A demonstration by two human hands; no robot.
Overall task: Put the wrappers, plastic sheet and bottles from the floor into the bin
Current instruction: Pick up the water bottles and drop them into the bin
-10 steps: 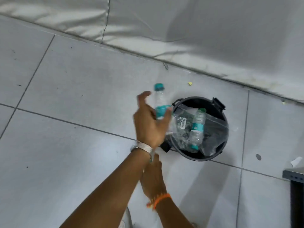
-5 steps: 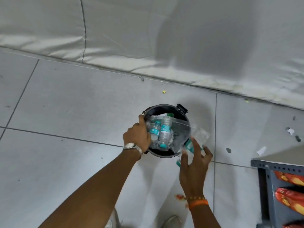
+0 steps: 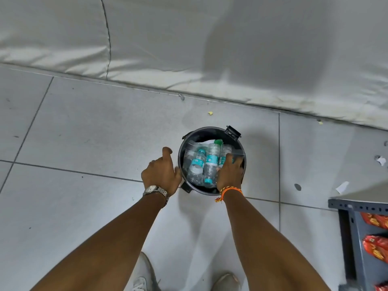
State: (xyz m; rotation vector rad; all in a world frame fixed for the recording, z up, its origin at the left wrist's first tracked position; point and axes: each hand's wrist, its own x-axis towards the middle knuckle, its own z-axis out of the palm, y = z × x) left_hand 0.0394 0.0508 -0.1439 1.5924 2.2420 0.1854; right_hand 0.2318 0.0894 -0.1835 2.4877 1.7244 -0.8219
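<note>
A black round bin [image 3: 206, 130] stands on the tiled floor. Inside it lie a clear plastic sheet [image 3: 188, 148] and three clear bottles with teal labels: one on the left [image 3: 197, 163], one in the middle [image 3: 211, 161], one on the right [image 3: 225, 151]. My right hand [image 3: 230, 174] reaches into the bin, fingers curled over the right bottle. My left hand [image 3: 161, 174] hovers just outside the bin's left rim, fingers apart, holding nothing.
A grey metal shelf [image 3: 352, 225] with red snack packets [image 3: 375, 246] stands at the lower right. White paper scraps [image 3: 342, 186] and a yellow bit [image 3: 210, 113] lie on the floor. White fabric [image 3: 210, 49] covers the wall behind. My shoes [image 3: 142, 276] are below.
My left hand dropped its bottle into the bin and drew back to the rim. My right hand brought another bottle from the bin's right side down into it.
</note>
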